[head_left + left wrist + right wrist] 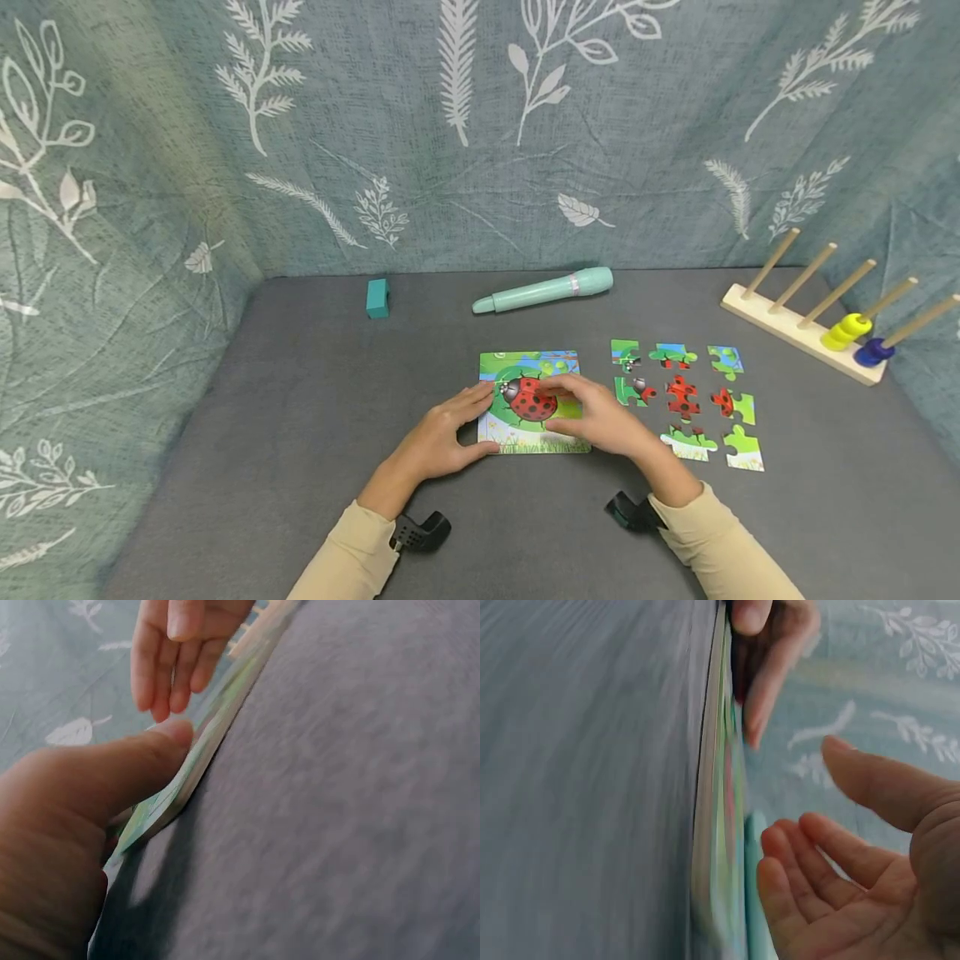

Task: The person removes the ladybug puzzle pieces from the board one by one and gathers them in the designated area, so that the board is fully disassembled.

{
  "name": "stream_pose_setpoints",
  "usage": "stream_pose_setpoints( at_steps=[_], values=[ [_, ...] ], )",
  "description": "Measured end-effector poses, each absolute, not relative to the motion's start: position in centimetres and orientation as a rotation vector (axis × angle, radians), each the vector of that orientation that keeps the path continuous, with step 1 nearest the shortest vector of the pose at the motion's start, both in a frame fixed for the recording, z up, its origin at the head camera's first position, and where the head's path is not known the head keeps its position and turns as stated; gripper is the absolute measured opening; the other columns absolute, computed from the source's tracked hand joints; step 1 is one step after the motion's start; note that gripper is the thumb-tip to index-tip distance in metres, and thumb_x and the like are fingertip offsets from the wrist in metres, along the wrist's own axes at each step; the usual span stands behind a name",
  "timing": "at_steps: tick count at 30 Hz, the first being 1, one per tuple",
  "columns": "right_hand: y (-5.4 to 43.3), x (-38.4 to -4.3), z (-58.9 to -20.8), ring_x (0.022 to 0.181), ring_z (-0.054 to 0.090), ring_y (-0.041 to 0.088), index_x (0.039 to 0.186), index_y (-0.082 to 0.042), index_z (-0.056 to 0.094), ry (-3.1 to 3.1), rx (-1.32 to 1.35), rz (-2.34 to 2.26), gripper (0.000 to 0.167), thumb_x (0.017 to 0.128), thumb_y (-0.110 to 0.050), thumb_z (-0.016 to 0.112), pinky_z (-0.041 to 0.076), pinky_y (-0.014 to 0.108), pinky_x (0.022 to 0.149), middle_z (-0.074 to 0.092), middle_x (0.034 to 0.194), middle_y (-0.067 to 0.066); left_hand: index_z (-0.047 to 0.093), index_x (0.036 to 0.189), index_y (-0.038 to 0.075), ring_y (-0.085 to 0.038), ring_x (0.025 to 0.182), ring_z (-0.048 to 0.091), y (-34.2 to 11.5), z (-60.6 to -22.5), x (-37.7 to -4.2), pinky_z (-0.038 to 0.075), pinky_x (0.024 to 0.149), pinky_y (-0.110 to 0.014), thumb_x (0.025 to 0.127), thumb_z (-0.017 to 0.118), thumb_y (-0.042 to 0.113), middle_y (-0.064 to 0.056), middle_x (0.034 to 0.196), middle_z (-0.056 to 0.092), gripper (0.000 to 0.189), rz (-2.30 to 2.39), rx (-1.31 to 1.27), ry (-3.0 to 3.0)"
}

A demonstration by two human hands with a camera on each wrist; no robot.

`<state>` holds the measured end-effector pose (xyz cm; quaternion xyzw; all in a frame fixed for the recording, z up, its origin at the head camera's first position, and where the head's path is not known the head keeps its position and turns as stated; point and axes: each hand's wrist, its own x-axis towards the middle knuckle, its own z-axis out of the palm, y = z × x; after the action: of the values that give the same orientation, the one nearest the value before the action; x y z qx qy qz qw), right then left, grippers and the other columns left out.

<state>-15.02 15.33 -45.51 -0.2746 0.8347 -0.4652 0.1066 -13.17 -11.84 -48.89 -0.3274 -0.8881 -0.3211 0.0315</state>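
A flat ladybug puzzle board (525,442) lies on the dark grey table in the head view. My left hand (442,433) rests at its left side, fingertips by the left edge and thumb on the near left corner. In the left wrist view the thumb (142,765) lies along the board's rim. Over the right part of the board hovers my right hand (596,417), fingers loosely spread with nothing held between them. Several loose ladybug jigsaw pieces (682,397) lie in rows to the right of that hand.
Behind the board lies a pale green pen-shaped object (543,292). A small teal block (377,299) sits at the back left. At the back right stands a wooden peg stand (795,333) with yellow rings (845,331) and blue rings (873,352). A leaf-patterned cloth (480,192) hangs behind.
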Motion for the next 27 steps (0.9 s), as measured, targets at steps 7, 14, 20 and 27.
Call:
stream_pose_setpoints(
  at_steps=[7, 14, 20, 27],
  values=[
    [12.3, -15.1, -46.3, 0.101, 0.062, 0.025, 0.126, 0.0, 0.056, 2.384, -0.887, -1.358, 0.049, 0.082, -0.011, 0.074, 0.056, 0.031, 0.086, 0.06, 0.117, 0.014, 0.043, 0.142, 0.002, -0.024, 0.14, 0.034, -12.7, -49.0, -13.1, 0.03, 0.117, -0.039, 0.08, 0.075, 0.039, -0.008, 0.15, 0.039, 0.079, -0.938, -1.006, -2.779],
    [11.5, -14.4, -47.0, 0.105, 0.058, 0.023, 0.126, -0.003, 0.057, 2.563, -0.983, -1.206, 0.051, 0.08, -0.016, 0.077, 0.054, 0.033, 0.089, 0.057, 0.122, 0.012, 0.042, 0.142, 0.002, -0.024, 0.14, 0.035, -12.9, -48.9, -13.0, 0.029, 0.118, -0.04, 0.081, 0.075, 0.039, -0.008, 0.15, 0.038, 0.079, -0.913, -1.017, -2.794],
    [11.2, -14.0, -47.2, 0.112, 0.055, 0.023, 0.117, -0.003, 0.062, 2.668, -1.071, -1.076, 0.043, 0.078, -0.015, 0.078, 0.051, 0.036, 0.093, 0.054, 0.124, 0.01, 0.044, 0.141, 0.002, -0.025, 0.139, 0.036, -12.7, -48.8, -13.1, 0.03, 0.117, -0.041, 0.08, 0.074, 0.039, -0.008, 0.15, 0.039, 0.078, -0.901, -1.012, -2.797],
    [11.0, -13.9, -47.3, 0.114, 0.053, 0.024, 0.109, -0.005, 0.065, 2.672, -1.089, -1.09, 0.035, 0.077, -0.013, 0.078, 0.051, 0.034, 0.091, 0.053, 0.124, 0.01, 0.044, 0.141, 0.001, -0.025, 0.138, 0.037, -12.7, -48.8, -13.0, 0.029, 0.117, -0.042, 0.08, 0.075, 0.039, -0.008, 0.149, 0.04, 0.078, -0.906, -1.008, -2.79]
  ],
)
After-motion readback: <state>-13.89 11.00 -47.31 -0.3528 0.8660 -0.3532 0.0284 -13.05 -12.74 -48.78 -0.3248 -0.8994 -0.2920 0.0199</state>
